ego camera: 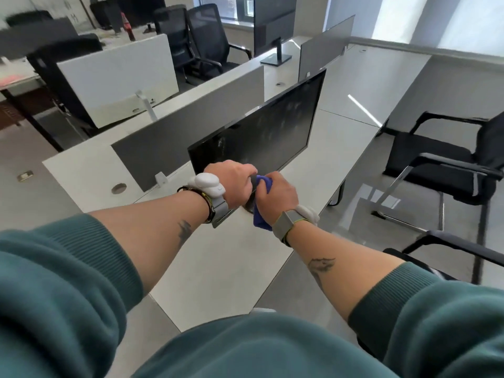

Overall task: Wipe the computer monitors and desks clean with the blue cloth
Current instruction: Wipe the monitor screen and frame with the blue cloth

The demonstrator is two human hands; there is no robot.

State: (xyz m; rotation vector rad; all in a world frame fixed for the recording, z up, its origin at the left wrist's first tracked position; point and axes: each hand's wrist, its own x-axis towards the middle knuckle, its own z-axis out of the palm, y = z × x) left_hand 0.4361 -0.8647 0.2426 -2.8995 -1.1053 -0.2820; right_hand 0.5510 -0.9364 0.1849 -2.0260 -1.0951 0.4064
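A black monitor [272, 129] with a smeared, dusty screen stands on the pale desk [218, 263] in front of me. My left hand [231, 181] curls around the monitor's stand just under the screen's lower edge. My right hand [278, 195] grips the blue cloth [260, 222] and holds it against the same stand, close beside the left hand. Part of the cloth hangs below my right wrist. The foot of the stand is mostly hidden behind my hands.
A grey divider panel [174, 137] runs behind the monitor. A white-backed monitor [117, 77] and another black monitor [272, 25] stand on further desks. Black chairs [450, 159] sit to the right of my desk, and more at the back [201, 36].
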